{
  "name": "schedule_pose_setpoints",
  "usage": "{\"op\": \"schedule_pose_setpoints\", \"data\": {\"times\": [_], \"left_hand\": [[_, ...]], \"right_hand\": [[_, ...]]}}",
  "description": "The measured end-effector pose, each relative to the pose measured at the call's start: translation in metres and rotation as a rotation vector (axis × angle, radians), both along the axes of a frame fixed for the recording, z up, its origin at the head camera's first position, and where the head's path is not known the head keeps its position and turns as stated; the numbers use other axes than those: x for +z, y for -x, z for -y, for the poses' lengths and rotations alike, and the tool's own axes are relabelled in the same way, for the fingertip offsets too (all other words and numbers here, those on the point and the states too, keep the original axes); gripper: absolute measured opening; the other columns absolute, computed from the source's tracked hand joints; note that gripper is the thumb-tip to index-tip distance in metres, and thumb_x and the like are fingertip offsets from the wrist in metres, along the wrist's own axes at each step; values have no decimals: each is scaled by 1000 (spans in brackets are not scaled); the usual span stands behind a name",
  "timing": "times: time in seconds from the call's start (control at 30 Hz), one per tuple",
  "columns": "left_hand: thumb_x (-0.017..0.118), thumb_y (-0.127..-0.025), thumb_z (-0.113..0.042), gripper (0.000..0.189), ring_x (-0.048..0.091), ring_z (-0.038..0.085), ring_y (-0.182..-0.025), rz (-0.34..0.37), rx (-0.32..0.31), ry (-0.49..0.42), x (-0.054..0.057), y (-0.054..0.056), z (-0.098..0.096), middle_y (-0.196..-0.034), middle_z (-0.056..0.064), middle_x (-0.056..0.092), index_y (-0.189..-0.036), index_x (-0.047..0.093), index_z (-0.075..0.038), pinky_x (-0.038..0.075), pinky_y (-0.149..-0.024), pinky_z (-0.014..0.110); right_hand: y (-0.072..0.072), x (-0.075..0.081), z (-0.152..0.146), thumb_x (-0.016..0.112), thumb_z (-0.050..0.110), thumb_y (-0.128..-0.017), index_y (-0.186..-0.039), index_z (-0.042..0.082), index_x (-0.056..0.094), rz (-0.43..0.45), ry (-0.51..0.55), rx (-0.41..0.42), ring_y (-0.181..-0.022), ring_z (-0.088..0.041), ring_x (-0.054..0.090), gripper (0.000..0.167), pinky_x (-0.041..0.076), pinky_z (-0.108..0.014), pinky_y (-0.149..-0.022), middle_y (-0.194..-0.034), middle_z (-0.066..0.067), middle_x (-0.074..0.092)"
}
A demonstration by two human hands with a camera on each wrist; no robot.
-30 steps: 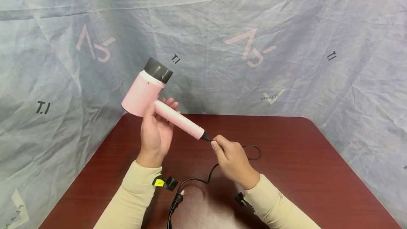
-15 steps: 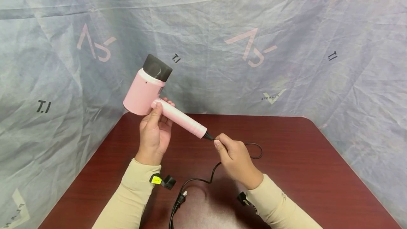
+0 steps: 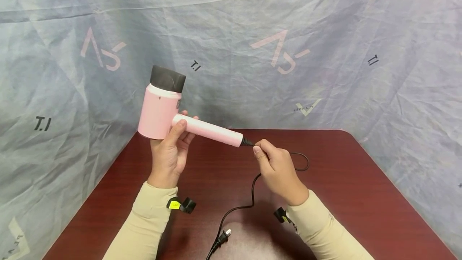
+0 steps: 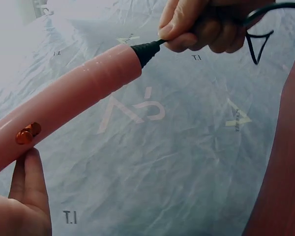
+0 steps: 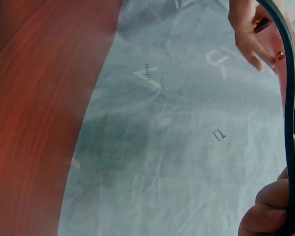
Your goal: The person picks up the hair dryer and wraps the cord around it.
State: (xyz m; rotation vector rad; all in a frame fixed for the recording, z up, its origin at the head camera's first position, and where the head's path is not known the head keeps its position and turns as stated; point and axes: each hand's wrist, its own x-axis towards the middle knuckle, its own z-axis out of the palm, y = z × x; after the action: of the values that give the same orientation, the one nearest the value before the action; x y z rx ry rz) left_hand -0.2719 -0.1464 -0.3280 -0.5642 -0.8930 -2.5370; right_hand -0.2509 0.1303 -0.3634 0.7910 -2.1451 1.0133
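A pink hair dryer (image 3: 159, 111) with a black nozzle (image 3: 167, 79) is held up over the table, nozzle pointing upward. My left hand (image 3: 167, 157) grips it where the handle (image 3: 213, 131) meets the body, thumb on the near side and fingers behind. Copper-coloured buttons (image 4: 28, 133) show on the handle in the left wrist view. My right hand (image 3: 279, 169) pinches the black power cord (image 3: 253, 196) just past its ribbed sleeve (image 4: 146, 51). From there the cord loops out behind the hand and runs down toward a two-prong plug (image 3: 223, 238).
A dark red wooden table (image 3: 343, 220) lies beneath, its far edge close to a grey printed cloth (image 3: 231, 51) that hangs behind and at both sides. Black wrist cameras (image 3: 188, 205) are strapped at both sleeves.
The hair dryer has turned so its body stands more upright and its handle lies flatter. My left thumb has come onto the handle. My right hand has moved right and up with the cord.
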Motion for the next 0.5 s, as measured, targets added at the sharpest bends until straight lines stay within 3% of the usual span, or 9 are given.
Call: {"op": "schedule_pose_setpoints", "data": {"times": [0.33, 0.5], "left_hand": [[65, -91, 16, 50, 76, 36, -96, -56, -2, -70, 11, -6, 8, -104, 15, 68, -137, 55, 0, 64, -83, 47], [66, -91, 11, 47, 72, 31, -94, -56, -14, -88, 14, -8, 9, -109, 15, 68, -135, 56, -1, 63, -81, 46]], "right_hand": [[-3, 7, -2, 56, 18, -107, -89, 20, 60, -37, -14, -11, -48, -3, 31, 19, 28, -21, -46, -63, 11, 40], [-2, 11, -9, 56, 17, -107, -90, 19, 61, -45, -5, -25, -47, -3, 31, 18, 28, -21, -46, -62, 11, 39]]}}
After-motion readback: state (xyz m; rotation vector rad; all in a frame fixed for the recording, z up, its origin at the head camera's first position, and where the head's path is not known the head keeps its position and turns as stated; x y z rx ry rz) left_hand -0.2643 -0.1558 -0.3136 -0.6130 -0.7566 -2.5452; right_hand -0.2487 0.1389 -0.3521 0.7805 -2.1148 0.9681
